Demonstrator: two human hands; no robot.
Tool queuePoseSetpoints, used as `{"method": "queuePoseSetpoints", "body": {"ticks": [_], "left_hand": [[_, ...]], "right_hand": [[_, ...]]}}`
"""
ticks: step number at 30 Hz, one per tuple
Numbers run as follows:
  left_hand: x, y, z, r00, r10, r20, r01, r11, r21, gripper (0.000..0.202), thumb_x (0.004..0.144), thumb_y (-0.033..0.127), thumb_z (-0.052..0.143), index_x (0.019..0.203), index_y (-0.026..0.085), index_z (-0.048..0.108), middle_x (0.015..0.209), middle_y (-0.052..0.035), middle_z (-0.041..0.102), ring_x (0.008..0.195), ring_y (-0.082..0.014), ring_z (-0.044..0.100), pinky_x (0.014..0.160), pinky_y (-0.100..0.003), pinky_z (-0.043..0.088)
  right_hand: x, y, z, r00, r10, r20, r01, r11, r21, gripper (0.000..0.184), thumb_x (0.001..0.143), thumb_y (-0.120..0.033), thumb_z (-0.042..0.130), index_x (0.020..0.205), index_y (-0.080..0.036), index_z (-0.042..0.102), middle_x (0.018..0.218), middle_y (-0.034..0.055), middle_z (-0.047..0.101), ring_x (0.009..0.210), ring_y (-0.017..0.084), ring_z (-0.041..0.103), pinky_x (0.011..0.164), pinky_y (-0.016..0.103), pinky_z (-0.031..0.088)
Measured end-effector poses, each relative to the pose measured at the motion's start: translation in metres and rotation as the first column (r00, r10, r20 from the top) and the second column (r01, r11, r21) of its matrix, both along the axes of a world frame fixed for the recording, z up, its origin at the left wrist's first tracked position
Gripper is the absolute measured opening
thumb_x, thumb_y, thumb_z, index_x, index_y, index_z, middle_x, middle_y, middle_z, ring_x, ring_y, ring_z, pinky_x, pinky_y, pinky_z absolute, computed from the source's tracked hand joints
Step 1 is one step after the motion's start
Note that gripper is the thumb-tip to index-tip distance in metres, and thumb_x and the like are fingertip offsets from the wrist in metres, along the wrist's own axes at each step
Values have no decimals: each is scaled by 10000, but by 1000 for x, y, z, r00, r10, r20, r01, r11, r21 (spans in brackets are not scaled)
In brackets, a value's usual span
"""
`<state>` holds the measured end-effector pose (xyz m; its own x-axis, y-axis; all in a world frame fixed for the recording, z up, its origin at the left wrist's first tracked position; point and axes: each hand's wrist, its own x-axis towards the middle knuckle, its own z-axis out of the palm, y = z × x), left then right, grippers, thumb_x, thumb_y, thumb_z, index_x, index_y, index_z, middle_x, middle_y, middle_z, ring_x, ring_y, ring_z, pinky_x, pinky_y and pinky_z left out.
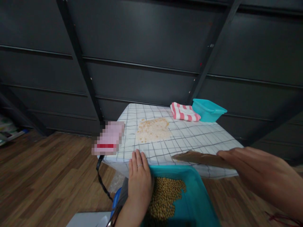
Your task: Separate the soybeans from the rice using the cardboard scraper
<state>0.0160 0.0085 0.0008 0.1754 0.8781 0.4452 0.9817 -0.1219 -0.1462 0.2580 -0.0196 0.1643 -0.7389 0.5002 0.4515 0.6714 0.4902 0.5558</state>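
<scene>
While a dark grey panelled wall [142,34] with metal ribs is rising behind everything and a wood-plank floor [59,164] is stretching below, a white cloth with a dark grid is covering the worktop [194,138]. A thin heap of rice-like grain [153,132] is lying on this cloth. Beyond the heap and to its right, a folded pink-and-white striped towel [186,113] is resting, and farther right a small turquoise bin [207,111] is standing just beside the towel. Left of the heap, a pixelated pink item with a red band [110,135] is sitting at the worktop's edge, a black strap [100,178] hanging below it. Nearer than the heap, the left hand [140,175] is spreading flat, fingers straight and together, grasping nothing visible and partly blocking the view of a large turquoise tub [194,186]. To the heap's near right, the right hand [255,170], slightly blurred, is closing around a flat brown cardboard piece [201,158]; its thumb is staying out of sight. Round, tan soybeans [165,189] are covering the tub's left part, nearer than the heap, while a few pale beans are dotting the whitish heap itself.
</scene>
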Motion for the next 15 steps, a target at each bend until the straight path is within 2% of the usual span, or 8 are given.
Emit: {"method": "queuePoseSetpoints", "body": {"ticks": [3, 8, 12, 15], "left_hand": [[3, 0, 2, 1000, 18, 1, -18, 1000, 5, 501, 735, 120, 377, 1206, -38, 443, 1273, -268, 439, 1187, -345, 401, 936, -460, 398], [1, 1, -2, 1000, 12, 6, -12, 1000, -2, 502, 747, 132, 381, 1220, -29, 431, 1283, -264, 430, 1194, -341, 392, 941, -462, 395], [-2, 0, -3, 999, -49, 1, 49, 998, 33, 524, 736, 157, 403, 1217, -51, 423, 1280, -285, 420, 1186, -362, 391, 931, -464, 404], [-2, -1, 2, 999, -11, 52, 9, 999, 47, 520, 707, 159, 412, 1181, -51, 464, 1271, -272, 439, 1176, -356, 406, 932, -457, 406]], "right_hand": [[4, -7, -2, 989, 126, 83, -126, 992, -7, 286, 859, -35, 266, 853, -177, 515, 646, 36, 610, 543, 141, 530, 548, 289, 418], [19, -11, -11, 995, 70, 76, -62, 993, -100, 244, 847, -93, 343, 978, -184, 527, 762, 64, 608, 683, 198, 536, 627, 359, 412], [17, 2, -2, 992, 125, -26, -125, 992, 17, 276, 828, -71, 329, 977, -207, 517, 751, 50, 597, 680, 180, 535, 597, 322, 414], [7, 27, 8, 996, 86, -30, -81, 986, 143, 306, 778, -4, 331, 930, -193, 517, 717, 46, 594, 647, 170, 526, 594, 306, 416]]}}
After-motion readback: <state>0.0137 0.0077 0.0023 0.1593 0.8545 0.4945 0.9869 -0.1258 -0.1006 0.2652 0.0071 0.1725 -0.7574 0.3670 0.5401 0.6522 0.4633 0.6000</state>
